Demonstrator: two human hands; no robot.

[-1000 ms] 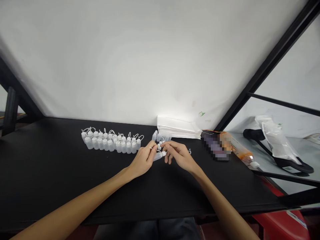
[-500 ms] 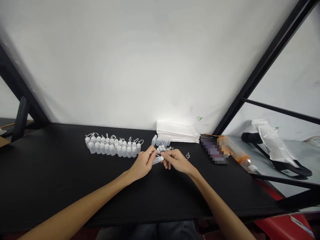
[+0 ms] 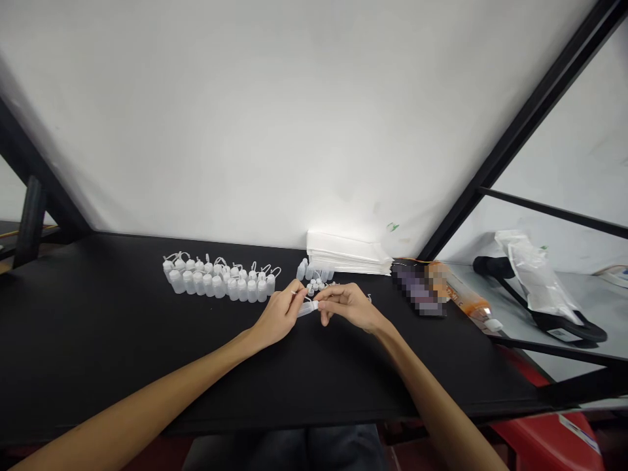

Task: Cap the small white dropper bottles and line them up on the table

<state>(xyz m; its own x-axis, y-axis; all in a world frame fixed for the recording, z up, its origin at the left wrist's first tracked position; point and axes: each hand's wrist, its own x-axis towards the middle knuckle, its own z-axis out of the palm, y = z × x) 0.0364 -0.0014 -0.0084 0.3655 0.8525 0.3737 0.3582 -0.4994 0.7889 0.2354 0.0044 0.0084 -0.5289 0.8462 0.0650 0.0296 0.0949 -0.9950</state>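
Observation:
A small translucent plastic bottle [image 3: 307, 309] lies tilted on its side between my hands, its white cap [image 3: 315, 305] pointing right. My left hand [image 3: 279, 315] is closed around the bottle's body, and a thin white strap runs up near its fingertips. Thumb and fingers of my right hand [image 3: 349, 307] pinch the cap end. Just beyond my fingers sits a cluster of loose white caps [image 3: 316, 285]. Behind them are several bottles [image 3: 314, 270] without strapped caps. To the left, capped bottles [image 3: 210, 283] stand upright in rows, with looped straps on top.
A stack of white paper sheets [image 3: 346, 253] lies against the wall. Right of it are a blurred purple item [image 3: 417, 289] and an orange-labelled drink bottle [image 3: 466, 297]. A black sandal [image 3: 544, 324] and a clear plastic bag [image 3: 537, 275] rest on the right-hand shelf. A red stool [image 3: 549, 445] stands below.
The view has shifted slightly. My right hand's fingers have changed their hold on the cap, with the thumb and fingers now more extended. The bottle stays in my left hand.

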